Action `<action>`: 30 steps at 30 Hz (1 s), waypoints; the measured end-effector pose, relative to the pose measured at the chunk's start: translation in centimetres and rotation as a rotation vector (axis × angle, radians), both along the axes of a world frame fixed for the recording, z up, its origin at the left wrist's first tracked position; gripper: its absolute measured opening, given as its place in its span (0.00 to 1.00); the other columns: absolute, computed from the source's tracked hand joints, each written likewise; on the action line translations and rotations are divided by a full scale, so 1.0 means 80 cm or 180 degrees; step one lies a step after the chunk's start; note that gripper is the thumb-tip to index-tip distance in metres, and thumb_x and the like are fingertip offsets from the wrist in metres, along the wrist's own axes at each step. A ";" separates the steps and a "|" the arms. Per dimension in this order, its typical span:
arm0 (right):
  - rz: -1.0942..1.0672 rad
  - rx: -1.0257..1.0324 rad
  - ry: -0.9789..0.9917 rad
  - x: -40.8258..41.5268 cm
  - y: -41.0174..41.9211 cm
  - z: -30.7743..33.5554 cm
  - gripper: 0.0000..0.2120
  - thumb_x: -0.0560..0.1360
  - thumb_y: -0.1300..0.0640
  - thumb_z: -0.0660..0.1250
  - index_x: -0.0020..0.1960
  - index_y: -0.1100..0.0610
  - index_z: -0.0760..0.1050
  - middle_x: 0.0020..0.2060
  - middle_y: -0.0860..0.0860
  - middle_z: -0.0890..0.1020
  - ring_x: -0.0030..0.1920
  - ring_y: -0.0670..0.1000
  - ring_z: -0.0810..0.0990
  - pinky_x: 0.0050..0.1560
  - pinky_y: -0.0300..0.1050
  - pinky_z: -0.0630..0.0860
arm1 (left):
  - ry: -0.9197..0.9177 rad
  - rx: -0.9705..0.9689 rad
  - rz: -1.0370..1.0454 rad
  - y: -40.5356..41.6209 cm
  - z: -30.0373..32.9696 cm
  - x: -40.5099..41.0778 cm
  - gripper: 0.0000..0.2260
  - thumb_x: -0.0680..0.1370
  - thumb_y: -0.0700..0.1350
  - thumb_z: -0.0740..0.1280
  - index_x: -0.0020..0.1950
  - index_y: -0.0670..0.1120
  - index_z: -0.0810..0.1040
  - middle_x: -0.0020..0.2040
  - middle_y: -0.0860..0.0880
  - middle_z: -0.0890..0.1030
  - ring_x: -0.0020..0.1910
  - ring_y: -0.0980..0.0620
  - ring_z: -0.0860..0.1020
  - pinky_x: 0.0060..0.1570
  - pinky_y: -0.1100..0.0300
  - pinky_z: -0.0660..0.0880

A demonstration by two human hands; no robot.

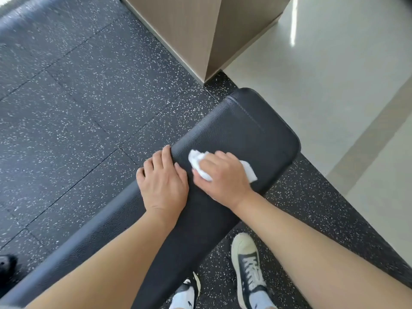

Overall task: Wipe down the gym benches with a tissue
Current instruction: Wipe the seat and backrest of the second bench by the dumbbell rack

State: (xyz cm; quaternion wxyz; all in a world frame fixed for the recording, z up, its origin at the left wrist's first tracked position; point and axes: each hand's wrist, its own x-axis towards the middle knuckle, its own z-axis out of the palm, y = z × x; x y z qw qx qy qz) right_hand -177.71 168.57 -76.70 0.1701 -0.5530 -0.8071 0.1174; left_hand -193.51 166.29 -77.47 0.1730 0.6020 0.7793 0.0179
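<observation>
A black padded gym bench (240, 130) runs from the lower left to the middle right of the head view. My right hand (223, 175) lies on the pad near its far end, fingers curled over a crumpled white tissue (198, 160) and pressing it onto the leather. The tissue sticks out on both sides of that hand. My left hand (161, 179) rests on the bench's left edge just beside it, its fingers curled over the rim of the pad.
Speckled black rubber flooring (78, 97) surrounds the bench. A beige pillar (200, 30) stands beyond the bench's far end. Pale glossy tiles (334, 74) lie to the right. My two sneakered feet (247, 268) stand by the bench's right side.
</observation>
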 end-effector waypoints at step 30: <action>-0.0225 0.0658 -0.0061 0.198 0.091 -0.018 0.15 0.76 0.55 0.70 0.33 0.56 0.71 0.29 0.52 0.70 0.31 0.57 0.68 0.30 0.53 0.69 | -0.0747 -0.0131 -0.0170 0.131 0.000 0.082 0.19 0.87 0.52 0.53 0.74 0.47 0.71 0.69 0.45 0.78 0.66 0.39 0.75 0.63 0.44 0.72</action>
